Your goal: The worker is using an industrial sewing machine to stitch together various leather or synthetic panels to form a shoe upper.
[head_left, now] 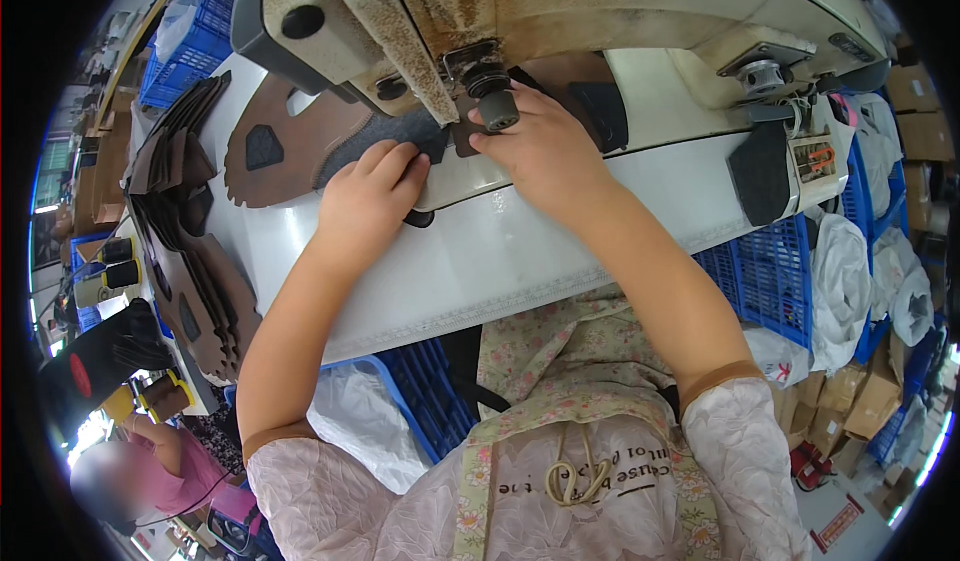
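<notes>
A flat brown leather piece (270, 171) with dark grey backing patches lies under the head of a sewing machine (480, 6). Left of the needle area, my left hand (372, 193) is closed at the near edge of the leather, its fingers curled and the thumb against the forefinger. My right hand (545, 146) grips the work just right of the presser area, thumb and forefinger close to the machine's dark round roller (497, 111). The roller and my fingers hide the stitching point. Farther right, part of the leather carries a dark panel (598, 116).
Stacked brown leather pieces (170, 166) hang over the white table's (450, 291) left side. Blue crates (770, 271) with white bags stand below right; another blue crate (205, 36) is at far left. Thread spools (120, 261) and a person in pink (190, 471) are at left.
</notes>
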The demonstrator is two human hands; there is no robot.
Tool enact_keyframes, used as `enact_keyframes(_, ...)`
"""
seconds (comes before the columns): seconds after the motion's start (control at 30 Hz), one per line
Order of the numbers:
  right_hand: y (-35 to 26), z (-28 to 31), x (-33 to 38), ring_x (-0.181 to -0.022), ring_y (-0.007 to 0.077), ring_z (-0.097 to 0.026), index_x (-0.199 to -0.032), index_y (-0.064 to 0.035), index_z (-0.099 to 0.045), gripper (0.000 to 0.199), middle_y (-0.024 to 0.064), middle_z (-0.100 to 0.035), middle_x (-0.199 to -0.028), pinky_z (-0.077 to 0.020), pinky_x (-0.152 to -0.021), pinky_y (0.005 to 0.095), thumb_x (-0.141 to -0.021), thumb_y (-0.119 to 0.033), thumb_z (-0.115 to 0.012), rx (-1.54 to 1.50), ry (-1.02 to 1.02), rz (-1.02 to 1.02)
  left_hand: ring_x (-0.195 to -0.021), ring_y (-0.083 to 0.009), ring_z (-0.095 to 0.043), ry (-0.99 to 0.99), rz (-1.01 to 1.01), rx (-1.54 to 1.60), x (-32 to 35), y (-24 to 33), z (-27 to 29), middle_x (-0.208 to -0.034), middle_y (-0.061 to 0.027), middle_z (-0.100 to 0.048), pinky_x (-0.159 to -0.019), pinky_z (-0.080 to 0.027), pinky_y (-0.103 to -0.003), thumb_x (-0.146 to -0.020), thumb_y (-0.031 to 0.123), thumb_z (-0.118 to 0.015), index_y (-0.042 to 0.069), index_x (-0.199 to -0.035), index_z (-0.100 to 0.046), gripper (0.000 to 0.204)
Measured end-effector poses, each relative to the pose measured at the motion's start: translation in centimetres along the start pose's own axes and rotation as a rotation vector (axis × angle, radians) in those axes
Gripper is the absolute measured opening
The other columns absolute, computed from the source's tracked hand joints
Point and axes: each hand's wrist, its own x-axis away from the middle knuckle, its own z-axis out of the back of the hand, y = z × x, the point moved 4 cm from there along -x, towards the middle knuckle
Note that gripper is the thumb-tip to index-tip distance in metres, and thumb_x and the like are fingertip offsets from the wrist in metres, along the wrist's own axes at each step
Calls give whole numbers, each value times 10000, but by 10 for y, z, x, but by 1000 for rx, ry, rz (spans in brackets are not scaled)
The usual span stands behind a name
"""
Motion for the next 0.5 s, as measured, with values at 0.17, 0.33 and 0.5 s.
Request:
enact_keyframes(0.17, 2, -2, -1, -1210, 223, -558, -943, -60, -750, 208, 79, -709, -1085, -382, -1129, 420, -806, -90, -598, -18, 40, 21, -993, -247, -640, -11, 43, -24, 0, 1, -4, -1087, -70, -640, -751, -557, -350, -735, 37, -628, 47, -1060, -687, 330)
enact_keyframes(0.33, 2, -1, -2, -1221, 223, -554, -948, -61, -751, 208, 79, -709, -1092, -378, -1133, 421, -811, -88, -596, -6, 37, 12, -1011, -248, -633, -25, 58, -50, -3, 3, -5, -1104, -71, -637, -756, -558, -351, -731, 29, -619, 43, -1080, -682, 355)
enact_keyframes(0.5, 3, -1, -3, -1234, 228, -549, -956, -68, -753, 213, 76, -707, -1116, -373, -1139, 421, -815, -88, -594, -10, 29, -9, -1028, -247, -628, -43, 45, -64, -5, 4, -8, -1114, -71, -635, -766, -556, -346, -733, 37, -614, 37, -1101, -677, 374)
